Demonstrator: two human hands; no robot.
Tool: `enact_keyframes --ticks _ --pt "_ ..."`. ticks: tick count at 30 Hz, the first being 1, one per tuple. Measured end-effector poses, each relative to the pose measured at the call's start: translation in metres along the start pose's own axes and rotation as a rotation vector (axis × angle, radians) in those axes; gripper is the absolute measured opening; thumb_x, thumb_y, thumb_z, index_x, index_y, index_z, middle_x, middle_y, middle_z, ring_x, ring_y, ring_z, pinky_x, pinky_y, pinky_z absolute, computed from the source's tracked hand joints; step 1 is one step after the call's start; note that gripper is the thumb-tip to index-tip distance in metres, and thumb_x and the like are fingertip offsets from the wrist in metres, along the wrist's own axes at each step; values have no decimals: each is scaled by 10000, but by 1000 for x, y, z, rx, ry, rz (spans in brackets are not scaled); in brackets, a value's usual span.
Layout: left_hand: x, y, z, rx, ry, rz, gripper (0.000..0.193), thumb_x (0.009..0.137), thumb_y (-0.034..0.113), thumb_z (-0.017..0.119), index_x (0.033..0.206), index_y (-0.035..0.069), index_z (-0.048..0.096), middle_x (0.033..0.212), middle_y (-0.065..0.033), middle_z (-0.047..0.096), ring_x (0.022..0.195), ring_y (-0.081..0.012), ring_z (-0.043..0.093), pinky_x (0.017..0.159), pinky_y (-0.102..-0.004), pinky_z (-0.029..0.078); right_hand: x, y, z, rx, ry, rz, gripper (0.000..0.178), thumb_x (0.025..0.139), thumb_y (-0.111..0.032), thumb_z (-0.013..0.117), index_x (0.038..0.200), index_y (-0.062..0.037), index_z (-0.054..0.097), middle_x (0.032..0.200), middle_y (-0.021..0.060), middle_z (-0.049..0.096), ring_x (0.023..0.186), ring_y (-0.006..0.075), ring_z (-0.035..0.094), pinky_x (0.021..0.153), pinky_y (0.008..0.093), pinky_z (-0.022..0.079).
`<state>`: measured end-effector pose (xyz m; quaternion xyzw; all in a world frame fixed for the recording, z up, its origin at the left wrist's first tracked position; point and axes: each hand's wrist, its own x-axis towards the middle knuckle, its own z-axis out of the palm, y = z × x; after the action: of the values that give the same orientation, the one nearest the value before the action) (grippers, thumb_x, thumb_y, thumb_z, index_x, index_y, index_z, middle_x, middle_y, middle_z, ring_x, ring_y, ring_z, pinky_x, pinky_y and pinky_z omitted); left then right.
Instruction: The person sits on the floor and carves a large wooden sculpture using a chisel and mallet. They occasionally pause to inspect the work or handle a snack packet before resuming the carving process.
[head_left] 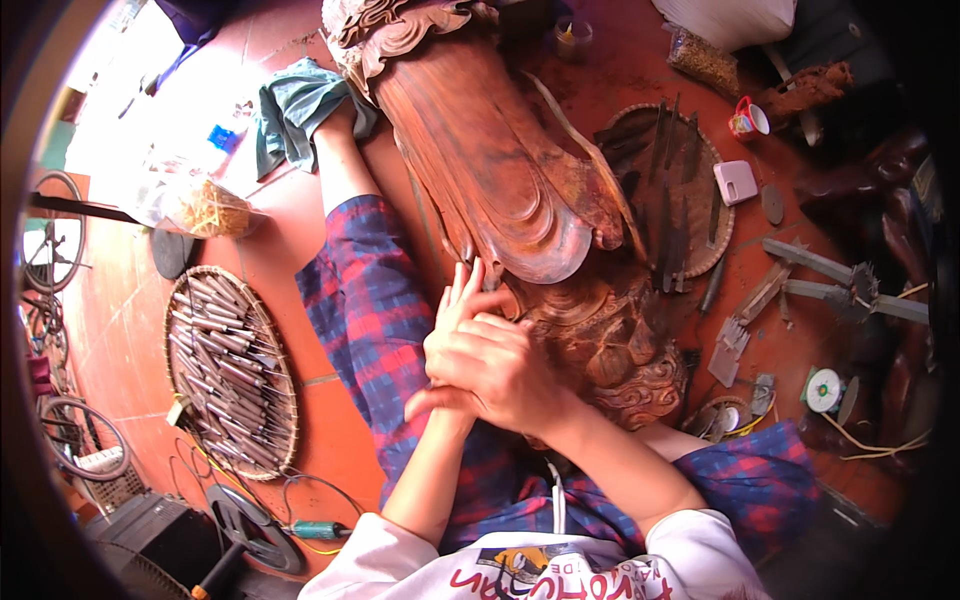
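Both my hands are together above my lap, beside a large reddish-brown wood carving (pixel 480 130). My left hand (pixel 458 305) has its fingers stretched out, pointing away from me toward the carving's edge. Across it lies my right hand (pixel 495 365), its fingers and thumb wrapped around the left hand. No tool shows in either hand. The carving lies between my legs, with smooth draped folds in its middle and swirling relief (pixel 620 365) at the near end. More curled carving (pixel 370 35) shows at its far end.
At left, a round woven tray (pixel 290 385) holds many chisel-like tools. A green-bodied power tool (pixel 318 529) lies with cords near a black wheel-like disc. Another woven tray (pixel 722 180) with dark strips, a pink-white case (pixel 736 183), a red-and-white mug (pixel 748 120) and a metal-and-wood clamp-like frame (pixel 815 265) are at right.
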<state>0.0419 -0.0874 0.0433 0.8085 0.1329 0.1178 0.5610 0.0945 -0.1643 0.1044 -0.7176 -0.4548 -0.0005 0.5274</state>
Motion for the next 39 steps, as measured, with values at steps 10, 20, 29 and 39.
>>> enact_keyframes --ticks 10,20,29,39 --pt "-27 45 -2 -73 -64 333 287 752 248 797 942 59 693 964 -90 695 950 -269 675 832 -372 515 -52 -49 -102 320 9 681 347 1010 -281 546 992 26 707 946 98 625 715 141 642 613 247 529" --pt "-35 1 14 -41 -60 237 437 828 277 746 1197 71 635 1223 -141 603 1114 -329 582 961 -412 467 -44 -1 -83 -23 388 764 63 869 43 670 870 28 608 844 113 686 696 138 674 648 263 552" --pt "-31 -9 10 -164 -75 217 448 845 281 731 1212 51 615 1188 -130 616 1110 -313 580 956 -403 467 -39 34 -70 -633 -97 746 211 910 -238 598 860 -35 622 917 144 638 914 375 609 933 519 439" --pt "-33 -8 17 -55 -113 233 576 832 384 715 1311 104 559 1311 -166 503 1213 -362 478 1023 -462 395 -39 40 -75 -564 15 854 218 909 -192 562 802 -6 603 822 171 618 779 329 612 709 422 474"
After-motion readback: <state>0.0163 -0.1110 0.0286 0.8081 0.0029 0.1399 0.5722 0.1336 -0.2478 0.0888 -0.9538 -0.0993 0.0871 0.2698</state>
